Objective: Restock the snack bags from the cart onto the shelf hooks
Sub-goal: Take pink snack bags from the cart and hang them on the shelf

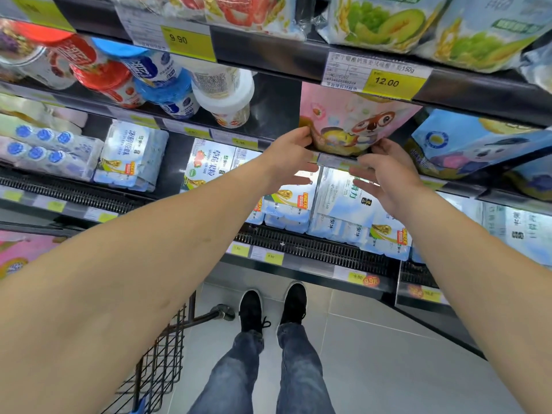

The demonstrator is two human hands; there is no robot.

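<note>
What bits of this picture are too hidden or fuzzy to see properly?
- Head view: the bottom of the pink bag is covered by the left hand and right hand.
- Any hook holding the bag is hidden behind the shelf edge above it.
- The cart is mostly cut off by the left arm and the bottom edge, so its load is unseen.
- Small print on the 12.00 price tag is too blurred to read.

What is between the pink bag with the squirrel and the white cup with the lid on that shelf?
In the head view, nothing stands between the pink bag and the white cup: only dark, bare shelf.
</note>
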